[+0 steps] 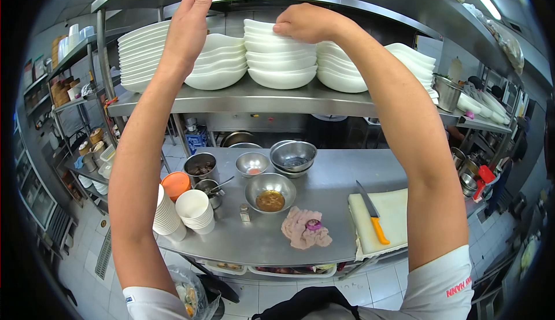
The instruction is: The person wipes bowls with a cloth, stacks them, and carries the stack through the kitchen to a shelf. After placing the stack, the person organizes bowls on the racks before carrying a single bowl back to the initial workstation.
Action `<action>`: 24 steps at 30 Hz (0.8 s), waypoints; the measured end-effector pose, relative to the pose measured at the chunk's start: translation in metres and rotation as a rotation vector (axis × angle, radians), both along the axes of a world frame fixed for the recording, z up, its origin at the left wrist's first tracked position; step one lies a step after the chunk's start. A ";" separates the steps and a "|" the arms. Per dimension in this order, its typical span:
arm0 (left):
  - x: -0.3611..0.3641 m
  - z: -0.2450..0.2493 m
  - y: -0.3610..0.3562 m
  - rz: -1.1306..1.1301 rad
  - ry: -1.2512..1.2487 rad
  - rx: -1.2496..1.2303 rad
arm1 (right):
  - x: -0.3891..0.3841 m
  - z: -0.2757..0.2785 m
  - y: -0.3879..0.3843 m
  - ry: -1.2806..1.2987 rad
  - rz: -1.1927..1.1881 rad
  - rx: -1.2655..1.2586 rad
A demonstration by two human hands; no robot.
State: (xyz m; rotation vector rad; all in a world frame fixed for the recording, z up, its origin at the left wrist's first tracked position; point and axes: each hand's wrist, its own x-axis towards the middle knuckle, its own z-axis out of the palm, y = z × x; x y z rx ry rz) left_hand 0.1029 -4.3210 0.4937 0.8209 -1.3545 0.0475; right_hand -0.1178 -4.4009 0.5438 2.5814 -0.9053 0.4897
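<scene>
My right hand (pixel 309 22) is at the middle stack of white bowls (pixel 281 63) on the steel shelf. Its thumb presses near the rim of the top bowl (pixel 260 27), while the other fingers curl out of sight behind. Raised in front of the stacks on the left is my left hand (pixel 189 25), thumb stretched upward and most of its fingers turned away; nothing shows in it. Nearest to that hand are a stack of wavy-rimmed white bowls (pixel 217 65) and a tall stack of white dishes (pixel 139 54).
Below the shelf, a steel table (pixel 324 175) bears metal bowls (pixel 293 157), a bowl of brown liquid (pixel 270 200), paper cups (pixel 195 207), a crumpled pinkish cloth (pixel 298 227) with a purple onion piece (pixel 314 224), and an orange-handled knife (pixel 378 227) on a cutting board (pixel 396 207).
</scene>
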 end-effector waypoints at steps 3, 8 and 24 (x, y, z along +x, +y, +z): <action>-0.007 -0.002 -0.002 0.032 -0.056 0.019 | -0.004 -0.007 -0.015 -0.223 0.066 -0.081; -0.009 -0.004 -0.015 0.167 -0.233 0.047 | -0.028 0.009 -0.007 -0.419 0.077 -0.288; -0.039 0.021 -0.037 0.662 -0.472 -0.422 | -0.132 -0.048 -0.033 -0.428 0.053 -0.868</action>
